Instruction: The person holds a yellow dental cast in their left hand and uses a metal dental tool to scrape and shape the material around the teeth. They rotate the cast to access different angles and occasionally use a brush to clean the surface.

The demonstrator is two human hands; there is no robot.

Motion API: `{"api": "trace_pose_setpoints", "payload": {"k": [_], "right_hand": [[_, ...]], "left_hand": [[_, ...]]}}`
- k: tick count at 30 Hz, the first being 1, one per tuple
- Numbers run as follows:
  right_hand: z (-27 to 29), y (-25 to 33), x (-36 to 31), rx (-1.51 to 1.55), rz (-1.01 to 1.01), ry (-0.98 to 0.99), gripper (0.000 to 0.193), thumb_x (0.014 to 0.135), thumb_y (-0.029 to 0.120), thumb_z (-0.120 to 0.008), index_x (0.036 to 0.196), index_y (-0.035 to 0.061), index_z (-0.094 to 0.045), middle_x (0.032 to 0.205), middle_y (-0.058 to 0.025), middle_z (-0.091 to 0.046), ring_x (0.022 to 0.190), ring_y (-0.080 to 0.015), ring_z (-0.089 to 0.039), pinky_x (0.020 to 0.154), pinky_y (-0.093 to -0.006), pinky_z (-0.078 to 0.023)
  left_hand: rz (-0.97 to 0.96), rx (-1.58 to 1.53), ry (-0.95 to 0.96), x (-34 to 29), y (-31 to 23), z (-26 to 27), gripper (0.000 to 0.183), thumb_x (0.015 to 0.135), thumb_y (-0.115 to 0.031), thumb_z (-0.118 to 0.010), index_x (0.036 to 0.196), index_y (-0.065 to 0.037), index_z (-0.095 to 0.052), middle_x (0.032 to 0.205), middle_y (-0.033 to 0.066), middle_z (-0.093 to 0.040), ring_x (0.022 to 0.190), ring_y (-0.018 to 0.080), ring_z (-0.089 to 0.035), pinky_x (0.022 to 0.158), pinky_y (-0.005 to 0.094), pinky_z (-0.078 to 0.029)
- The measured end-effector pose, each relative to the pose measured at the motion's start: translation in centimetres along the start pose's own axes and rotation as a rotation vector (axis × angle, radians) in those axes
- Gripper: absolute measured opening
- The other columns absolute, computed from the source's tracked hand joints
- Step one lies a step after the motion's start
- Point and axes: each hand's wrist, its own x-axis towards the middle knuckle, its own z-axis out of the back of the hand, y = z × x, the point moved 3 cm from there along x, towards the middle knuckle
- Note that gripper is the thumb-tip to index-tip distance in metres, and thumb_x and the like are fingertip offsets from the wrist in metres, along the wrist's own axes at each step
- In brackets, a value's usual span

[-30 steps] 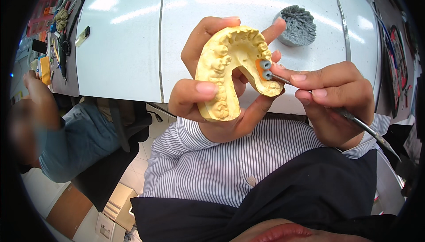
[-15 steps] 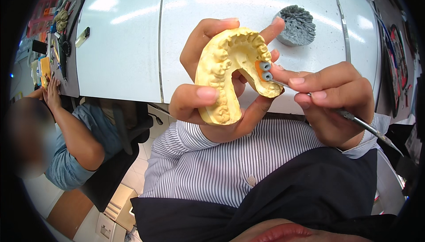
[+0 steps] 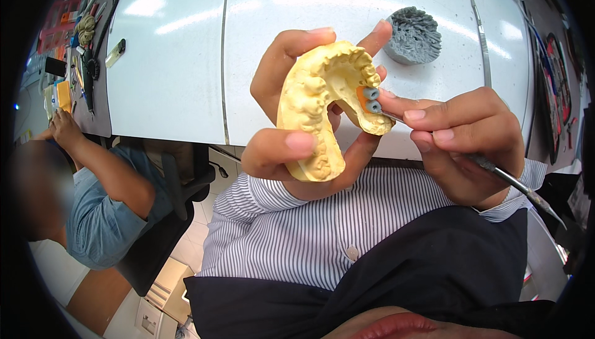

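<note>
My left hand point(image 3: 280, 147) is closed around a yellow plaster dental model point(image 3: 302, 100), a horseshoe-shaped arch of teeth held up above the table. On the model's right arm sits an orange patch point(image 3: 362, 98) with two small grey cylinders point(image 3: 372, 100), each with a hole in its top. Between thumb and fingers my right hand point(image 3: 474, 137) pinches a thin metal dental carving tool point(image 3: 515, 183). The tool's near tip reaches the lower grey cylinder; whether it touches cannot be made out. Its other, curved end points down to the right.
A rough grey round block point(image 3: 414, 36) stands on the white table point(image 3: 180, 60) behind the model. A scalpel-like metal tool point(image 3: 482, 41) lies at the right. Tools and cords crowd both sides. At the left another person point(image 3: 111, 209) sits, hands on the bench edge.
My left hand has tilted the dental model slightly, its lower left end shifting down and right. My right hand has barely moved. The other person's arm has shifted.
</note>
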Motion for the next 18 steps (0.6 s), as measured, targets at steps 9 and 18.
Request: {"api": "trace_pose_setpoints", "payload": {"k": [9, 18], "right_hand": [[0.69, 0.39, 0.18, -0.145, -0.046, 0.022, 0.021, 0.079, -0.012, -0.054, 0.092, -0.0001, -0.044, 0.09, -0.0178, -0.054, 0.087, -0.0263, -0.063, 0.082, -0.0419, -0.053], [0.46, 0.43, 0.64, -0.088, -0.077, 0.056, 0.022, 0.078, -0.014, -0.054, 0.092, -0.0005, -0.043, 0.092, -0.0185, -0.055, 0.091, -0.0303, -0.062, 0.084, -0.0409, -0.052]], "left_hand": [[-0.173, 0.021, 0.042, -0.07, 0.64, 0.1, 0.069, 0.062, 0.015, -0.065, 0.11, -0.019, -0.029, 0.122, 0.0279, -0.027, 0.113, 0.0325, -0.044, 0.086, 0.0546, -0.048], [-0.193, -0.056, 0.07, 0.27, 0.59, 0.05, 0.067, 0.063, 0.014, -0.063, 0.111, -0.017, -0.029, 0.122, 0.0304, -0.026, 0.118, 0.0346, -0.04, 0.086, 0.055, -0.047]]}}
